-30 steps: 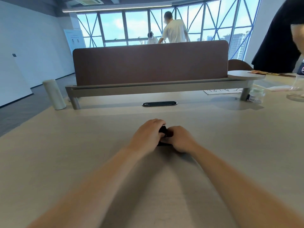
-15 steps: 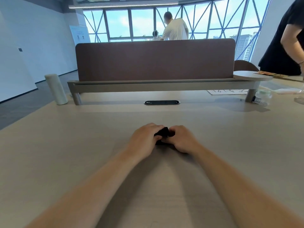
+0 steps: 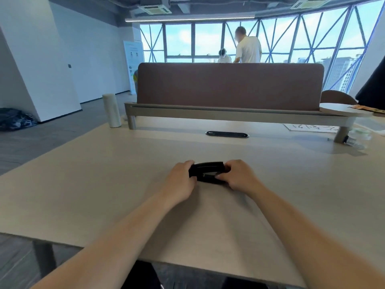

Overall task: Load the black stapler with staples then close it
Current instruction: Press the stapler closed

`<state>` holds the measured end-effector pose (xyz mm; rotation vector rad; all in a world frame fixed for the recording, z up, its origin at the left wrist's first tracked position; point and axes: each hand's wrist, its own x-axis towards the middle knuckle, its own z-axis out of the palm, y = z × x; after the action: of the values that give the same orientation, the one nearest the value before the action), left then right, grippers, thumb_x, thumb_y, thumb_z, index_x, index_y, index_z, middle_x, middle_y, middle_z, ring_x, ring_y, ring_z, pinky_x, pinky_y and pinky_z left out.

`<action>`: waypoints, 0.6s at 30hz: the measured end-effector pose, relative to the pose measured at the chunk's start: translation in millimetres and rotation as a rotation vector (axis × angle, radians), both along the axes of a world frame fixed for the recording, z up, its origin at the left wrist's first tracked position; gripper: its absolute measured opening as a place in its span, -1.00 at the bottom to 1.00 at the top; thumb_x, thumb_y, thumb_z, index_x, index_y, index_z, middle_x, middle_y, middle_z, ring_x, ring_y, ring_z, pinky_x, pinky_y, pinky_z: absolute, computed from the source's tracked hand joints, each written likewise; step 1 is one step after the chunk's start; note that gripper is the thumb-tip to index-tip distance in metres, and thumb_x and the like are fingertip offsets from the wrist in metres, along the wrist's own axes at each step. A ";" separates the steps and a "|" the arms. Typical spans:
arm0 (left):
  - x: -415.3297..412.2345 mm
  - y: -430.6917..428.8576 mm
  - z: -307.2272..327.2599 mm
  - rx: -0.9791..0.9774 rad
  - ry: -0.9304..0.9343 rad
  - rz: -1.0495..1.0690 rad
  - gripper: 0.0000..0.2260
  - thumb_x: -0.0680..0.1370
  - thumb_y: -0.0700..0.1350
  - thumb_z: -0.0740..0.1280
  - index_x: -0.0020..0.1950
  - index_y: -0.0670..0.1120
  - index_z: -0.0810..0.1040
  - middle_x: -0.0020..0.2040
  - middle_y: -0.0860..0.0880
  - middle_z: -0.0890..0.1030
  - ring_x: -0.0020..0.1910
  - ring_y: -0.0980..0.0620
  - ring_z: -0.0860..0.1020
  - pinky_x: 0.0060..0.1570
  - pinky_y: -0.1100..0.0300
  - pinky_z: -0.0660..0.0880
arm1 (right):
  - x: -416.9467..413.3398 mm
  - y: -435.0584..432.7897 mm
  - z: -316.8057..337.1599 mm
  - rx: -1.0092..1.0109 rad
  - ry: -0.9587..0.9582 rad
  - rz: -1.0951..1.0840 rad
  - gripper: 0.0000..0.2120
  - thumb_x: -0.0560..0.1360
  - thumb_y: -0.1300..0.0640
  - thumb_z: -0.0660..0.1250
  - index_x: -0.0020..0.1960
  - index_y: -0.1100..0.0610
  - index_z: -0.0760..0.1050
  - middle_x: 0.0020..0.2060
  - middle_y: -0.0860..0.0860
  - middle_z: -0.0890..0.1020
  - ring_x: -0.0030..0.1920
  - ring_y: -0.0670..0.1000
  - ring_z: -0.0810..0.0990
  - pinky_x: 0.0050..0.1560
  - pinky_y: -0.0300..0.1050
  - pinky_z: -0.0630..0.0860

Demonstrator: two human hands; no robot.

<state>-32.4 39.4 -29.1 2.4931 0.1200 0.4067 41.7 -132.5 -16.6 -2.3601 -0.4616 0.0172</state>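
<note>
The black stapler [image 3: 208, 171] lies sideways on the pale wooden table [image 3: 104, 184], in the middle of the view. My left hand [image 3: 180, 181] grips its left end with curled fingers. My right hand [image 3: 237, 177] holds its right end, thumb resting along the front of the body. A thin pale line shows between the stapler's top arm and its base; whether staples are inside cannot be told. No loose staples are visible.
A brown divider panel [image 3: 229, 86] on a grey rail crosses the table's far side, with a black cable slot [image 3: 227, 134] in front. A pale cylinder [image 3: 111, 110] stands far left; a paper sheet [image 3: 310, 128] and clear bottle [image 3: 357, 138] lie far right. People stand by the windows.
My hands have spread apart along the stapler, exposing more of its black body. The camera has tilted and pulled back, showing the table's near edge.
</note>
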 end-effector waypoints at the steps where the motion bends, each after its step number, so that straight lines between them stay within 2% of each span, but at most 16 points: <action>1: -4.6 4.2 0.7 -0.004 -0.002 0.009 -0.59 0.56 -0.19 0.29 0.41 -0.12 0.41 0.32 -0.19 0.49 0.30 -0.15 0.47 0.21 0.18 0.32 | -2.3 6.1 0.0 0.002 0.002 0.005 -0.85 0.41 0.15 0.47 -0.26 0.15 0.52 -0.35 0.07 0.53 -0.36 0.00 0.46 -0.42 -0.20 0.29; 5: -15.3 30.6 5.2 -0.029 -0.065 0.078 -0.66 0.52 -0.22 0.30 0.29 -0.11 0.51 0.22 -0.16 0.57 0.22 -0.15 0.52 0.19 0.13 0.39 | -2.3 37.5 0.5 0.042 -0.011 0.043 -0.85 0.42 0.16 0.45 -0.25 0.19 0.52 -0.35 0.10 0.53 -0.32 0.06 0.49 -0.40 -0.15 0.31; 7: -15.3 49.5 12.7 -0.056 -0.101 0.107 -0.69 0.51 -0.21 0.30 0.25 -0.07 0.54 0.16 -0.10 0.60 0.15 -0.10 0.55 0.10 0.14 0.43 | 3.9 60.4 2.0 0.071 -0.028 0.059 -0.85 0.44 0.14 0.43 -0.24 0.18 0.53 -0.34 0.09 0.57 -0.34 0.03 0.50 -0.38 -0.14 0.34; 10: -5.5 89.2 21.9 -0.051 -0.147 0.163 -0.71 0.53 -0.21 0.27 0.24 -0.05 0.54 0.14 -0.07 0.61 0.12 -0.09 0.56 0.07 0.16 0.41 | 20.0 106.5 6.0 0.097 -0.047 0.089 -0.87 0.45 0.12 0.42 -0.19 0.18 0.56 -0.31 0.09 0.61 -0.32 0.04 0.54 -0.32 -0.10 0.39; 14: 21.0 151.2 27.9 -0.008 -0.112 0.218 -0.77 0.56 -0.23 0.20 0.15 -0.10 0.55 0.08 -0.10 0.61 0.05 -0.11 0.54 -0.07 0.15 0.36 | 55.5 173.8 6.7 0.097 -0.051 0.150 -0.86 0.46 0.10 0.41 -0.22 0.13 0.53 -0.32 0.06 0.58 -0.34 0.01 0.50 -0.38 -0.12 0.35; 18: 56.4 205.5 28.9 -0.038 -0.070 0.251 -0.83 0.54 -0.23 0.18 0.02 -0.11 0.55 -0.05 -0.09 0.61 -0.10 -0.09 0.52 -0.17 0.14 0.34 | 95.1 236.1 4.0 0.087 -0.031 0.174 -0.88 0.45 0.10 0.42 -0.14 0.16 0.58 -0.26 0.10 0.61 -0.26 0.11 0.53 -0.30 -0.08 0.37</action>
<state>24.0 244.9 -0.3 2.4307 0.4108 0.5881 136.9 103.6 -12.7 -2.2323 -0.6680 0.0404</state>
